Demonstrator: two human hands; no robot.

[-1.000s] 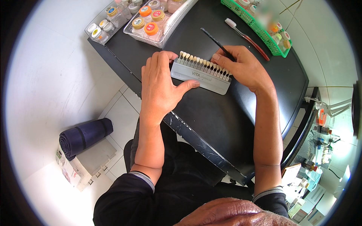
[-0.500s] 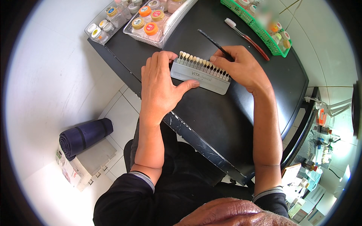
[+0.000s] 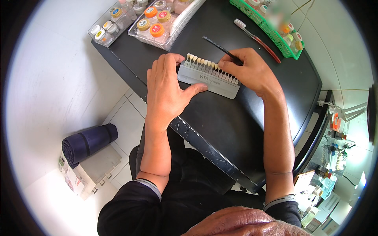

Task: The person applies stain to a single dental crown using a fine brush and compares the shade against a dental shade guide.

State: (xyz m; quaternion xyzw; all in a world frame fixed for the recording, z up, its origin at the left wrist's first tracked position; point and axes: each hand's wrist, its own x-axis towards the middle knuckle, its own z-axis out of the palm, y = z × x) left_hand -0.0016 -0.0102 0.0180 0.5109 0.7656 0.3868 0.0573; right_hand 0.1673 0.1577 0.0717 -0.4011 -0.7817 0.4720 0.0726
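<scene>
The left hand [image 3: 167,88] has its grip closed on the left end of a gray sample holder [image 3: 206,84], thumb along the near edge and fingers at the far left corner. The holder sits on the black table [image 3: 220,122], slightly slanted, with a row of tooth samples [image 3: 201,61] standing along its far edge. The right hand [image 3: 254,72] has a thin dark stick [image 3: 220,48] clamped in its grip, the free end pointing up and left above the row; its thumb tip is right by the samples, though whether it touches one I cannot tell. Beyond the right hand lies a red-handled toothbrush [image 3: 258,39], near a curved green basket [image 3: 265,29]. At the far left of the table, a white basket [image 3: 176,35] holds lidded jars [image 3: 158,32], beside a clear box [image 3: 126,24] of smaller containers.
</scene>
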